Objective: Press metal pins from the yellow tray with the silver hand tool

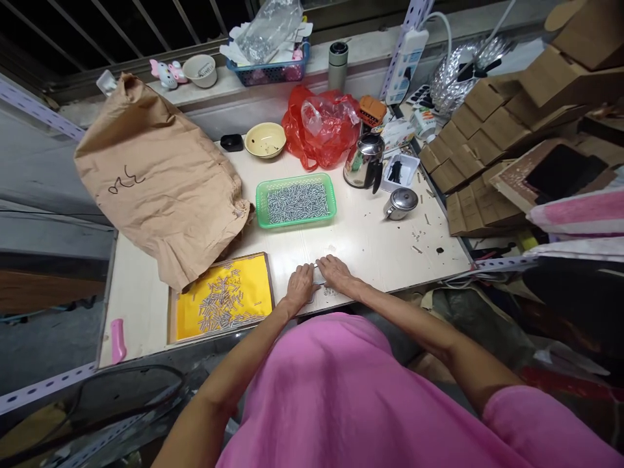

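My left hand (299, 286) and my right hand (336, 272) rest side by side on the pale table (370, 244) near its front edge. Their fingers are curled and pinched together over a small cluster of silver metal pieces (318, 281) between them; what each hand grips is too small to name. Beyond them stands a green basket (296, 200) filled with many small silver pins. To the left lies a yellow tray (224, 298) in a wooden frame, with several of the same pins scattered on it.
A big brown paper sack (156, 175) leans at the left. At the back are a yellow bowl (264, 140), a red plastic bag (319, 127), a steel kettle (364, 161) and its lid (400, 203). Cardboard boxes (492, 123) pile up on the right. A pink knife handle (117, 340) lies front left.
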{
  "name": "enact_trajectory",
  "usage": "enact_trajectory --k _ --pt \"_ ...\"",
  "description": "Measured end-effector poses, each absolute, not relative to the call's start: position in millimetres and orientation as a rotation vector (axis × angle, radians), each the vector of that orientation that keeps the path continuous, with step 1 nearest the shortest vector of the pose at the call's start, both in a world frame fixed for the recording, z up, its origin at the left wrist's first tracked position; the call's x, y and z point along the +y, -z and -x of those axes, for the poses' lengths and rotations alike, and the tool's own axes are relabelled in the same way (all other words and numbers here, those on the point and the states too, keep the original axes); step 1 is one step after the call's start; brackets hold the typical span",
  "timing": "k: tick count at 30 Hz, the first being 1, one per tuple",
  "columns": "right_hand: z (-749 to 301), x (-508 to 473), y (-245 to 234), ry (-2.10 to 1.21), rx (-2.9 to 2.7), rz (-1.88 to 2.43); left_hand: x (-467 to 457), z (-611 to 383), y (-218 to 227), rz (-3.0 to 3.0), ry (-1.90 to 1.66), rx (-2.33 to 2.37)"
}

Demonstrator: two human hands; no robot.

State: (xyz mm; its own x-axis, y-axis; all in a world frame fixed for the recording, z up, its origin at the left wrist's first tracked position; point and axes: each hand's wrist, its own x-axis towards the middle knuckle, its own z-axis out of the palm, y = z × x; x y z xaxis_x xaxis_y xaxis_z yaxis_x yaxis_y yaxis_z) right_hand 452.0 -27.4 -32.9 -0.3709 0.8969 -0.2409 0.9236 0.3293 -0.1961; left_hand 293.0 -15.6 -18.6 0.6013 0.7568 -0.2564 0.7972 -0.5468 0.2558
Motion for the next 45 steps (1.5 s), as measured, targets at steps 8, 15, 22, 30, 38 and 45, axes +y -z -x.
enact_trajectory --k 8,15,22,30,38,45 --pt "-464 -28 24 0.454 2.480 -1.664 -10 -309 13 -2.494 0.359 1.213" --pt "-465 -15 19 0.510 2.462 -1.625 1 -322 9 -2.475 0.463 1.213" --pt "-464 0 15 0.586 2.408 -1.609 10 -328 13 -2.354 0.480 1.272" --pt "-465 -2 14 0.547 2.414 -1.638 6 -328 12 -2.340 0.425 1.319" --pt "-479 -6 13 0.581 2.410 -1.691 -23 -308 17 -2.511 0.145 1.177" --pt "-478 30 29 0.387 2.506 -1.592 -48 -307 16 -2.421 0.163 0.955"
